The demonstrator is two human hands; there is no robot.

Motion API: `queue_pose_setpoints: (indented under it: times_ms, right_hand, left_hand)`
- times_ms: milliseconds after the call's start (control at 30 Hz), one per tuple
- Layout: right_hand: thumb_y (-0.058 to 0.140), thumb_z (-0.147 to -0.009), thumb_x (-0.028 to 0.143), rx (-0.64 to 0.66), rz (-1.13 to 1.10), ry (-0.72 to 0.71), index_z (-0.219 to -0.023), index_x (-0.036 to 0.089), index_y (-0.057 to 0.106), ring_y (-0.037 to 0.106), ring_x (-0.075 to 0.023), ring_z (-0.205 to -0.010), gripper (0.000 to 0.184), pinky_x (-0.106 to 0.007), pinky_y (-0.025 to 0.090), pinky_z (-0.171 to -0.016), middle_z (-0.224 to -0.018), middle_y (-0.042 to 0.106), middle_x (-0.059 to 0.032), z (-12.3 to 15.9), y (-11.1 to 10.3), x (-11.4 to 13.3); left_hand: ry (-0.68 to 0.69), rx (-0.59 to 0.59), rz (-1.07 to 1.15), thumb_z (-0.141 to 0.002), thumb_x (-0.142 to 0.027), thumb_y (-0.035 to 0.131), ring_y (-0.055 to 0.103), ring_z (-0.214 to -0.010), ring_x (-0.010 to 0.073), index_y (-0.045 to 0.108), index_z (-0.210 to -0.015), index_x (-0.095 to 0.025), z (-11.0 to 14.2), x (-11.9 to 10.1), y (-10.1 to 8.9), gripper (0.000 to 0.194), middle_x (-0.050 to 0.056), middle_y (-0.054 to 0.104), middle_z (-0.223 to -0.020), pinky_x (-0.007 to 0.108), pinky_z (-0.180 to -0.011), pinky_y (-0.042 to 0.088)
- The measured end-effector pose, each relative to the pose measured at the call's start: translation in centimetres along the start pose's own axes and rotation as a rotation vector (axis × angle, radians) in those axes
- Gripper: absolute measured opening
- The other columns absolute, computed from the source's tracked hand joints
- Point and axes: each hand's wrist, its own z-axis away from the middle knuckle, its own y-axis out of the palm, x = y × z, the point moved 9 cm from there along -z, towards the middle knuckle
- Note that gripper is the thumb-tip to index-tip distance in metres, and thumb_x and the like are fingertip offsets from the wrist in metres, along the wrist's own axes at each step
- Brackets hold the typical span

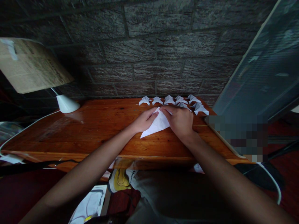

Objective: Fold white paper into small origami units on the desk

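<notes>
A white sheet of paper [157,123], folded to a triangular shape, rests on the wooden table between my hands. Its narrow tip points away from me, toward the wall. My left hand [146,119] grips the paper's left edge near that tip, thumb on top. On the other side, my right hand [179,119] has its fingers pressed together at the tip and right edge, covering part of the sheet. Just beyond my hands stand several folded white paper figures [169,99] in rough rows; my right hand partly hides the nearer ones.
The wooden table [105,127] meets a dark brick wall [163,46]. A lamp [66,103] with a brown paper shade stands at the left, its white cord trailing forward. A framed translucent panel [254,77] leans at the right. Below is an open white box [102,199].
</notes>
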Motion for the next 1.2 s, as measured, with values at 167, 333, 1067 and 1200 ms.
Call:
queue_pose_setpoints:
  times_ms: [167, 333, 1067, 1200]
  right_hand:
    - [0.054, -0.099, 0.043, -0.012, 0.003, -0.014, -0.110, 0.035, 0.078, 0.073, -0.0232, -0.083, 0.027, -0.030, 0.045, -0.066, -0.099, 0.081, -0.0022, 0.0, -0.1, 0.2]
    - [0.053, -0.099, 0.040, 0.019, 0.008, -0.016, -0.109, 0.033, 0.077, 0.073, -0.0225, -0.084, 0.027, -0.030, 0.045, -0.067, -0.100, 0.081, -0.0026, 0.0, -0.2, 0.7]
    - [0.052, -0.100, 0.036, 0.018, 0.002, -0.017, -0.103, 0.030, 0.080, 0.073, -0.0219, -0.083, 0.028, -0.028, 0.044, -0.066, -0.099, 0.081, -0.0047, 0.5, -0.8, 1.3]
    - [0.055, -0.099, 0.040, 0.087, -0.241, 0.033, -0.103, 0.025, 0.080, 0.073, -0.0218, -0.085, 0.029, -0.028, 0.050, -0.072, -0.098, 0.081, -0.0054, -0.4, -1.6, 0.2]
  left_hand:
    - [-0.017, 0.005, 0.019, -0.097, -0.048, 0.048, 0.062, -0.086, 0.0194, 0.066, -0.108, -0.015, 0.0, 0.2, 0.1, 0.039, 0.005, 0.070, -0.095, 0.033, -0.082, 0.051]
    - [0.044, -0.035, -0.038, -0.089, -0.044, 0.063, 0.064, -0.092, 0.0209, 0.067, -0.107, -0.015, 0.1, -0.4, -0.1, 0.034, 0.006, 0.072, -0.100, 0.034, -0.088, 0.052]
    - [0.011, -0.060, 0.009, -0.094, -0.050, 0.055, 0.064, -0.088, 0.0203, 0.068, -0.103, -0.014, 0.0, 0.1, 0.2, 0.039, 0.006, 0.072, -0.093, 0.035, -0.085, 0.054]
    - [-0.042, -0.053, 0.114, -0.092, -0.057, 0.057, 0.063, -0.080, 0.0184, 0.068, -0.099, -0.013, 0.0, 0.5, 0.2, 0.046, 0.006, 0.072, -0.089, 0.032, -0.075, 0.055]
